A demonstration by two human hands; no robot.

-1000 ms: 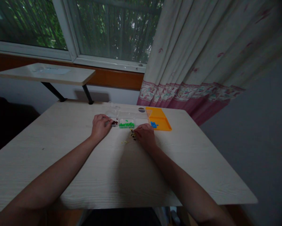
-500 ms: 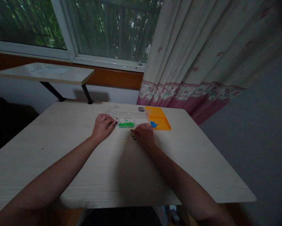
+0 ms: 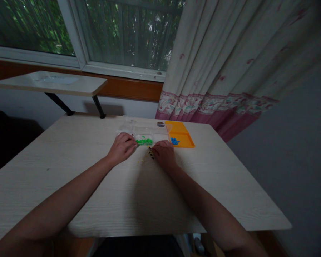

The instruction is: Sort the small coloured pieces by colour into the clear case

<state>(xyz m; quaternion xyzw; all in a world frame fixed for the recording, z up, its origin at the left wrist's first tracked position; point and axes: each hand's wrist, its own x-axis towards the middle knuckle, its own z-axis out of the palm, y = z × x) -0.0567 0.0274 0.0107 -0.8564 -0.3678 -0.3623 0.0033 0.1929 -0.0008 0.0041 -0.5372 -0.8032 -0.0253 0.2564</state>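
Observation:
My right hand (image 3: pixel 164 152) has its fingers closed at the end of a short row of small black and pale yellow pieces (image 3: pixel 151 152); they look like tiny building bricks. My left hand (image 3: pixel 122 147) is just left of them, its thumb and fingertips pinched together; whatever they hold is too small to make out. Behind the hands stands a clear plastic box (image 3: pixel 161 136) with compartments. One compartment holds many small green pieces (image 3: pixel 144 141). The left hand partly covers the leftmost compartment. A few thin yellowish bits (image 3: pixel 141 160) lie on the table in front.
An orange open case (image 3: pixel 186 140) with small blue pieces (image 3: pixel 174 141) stands right of the clear box. A raised shelf (image 3: pixel 82 85) on black legs is at the table's back left. Behind the pale wooden table (image 3: pixel 101 200) hang a window and a curtain (image 3: pixel 198 78).
My left hand has moved right and slightly nearer, from the clear box's left compartment to in front of the green pieces. My right hand stays by the black and yellow row.

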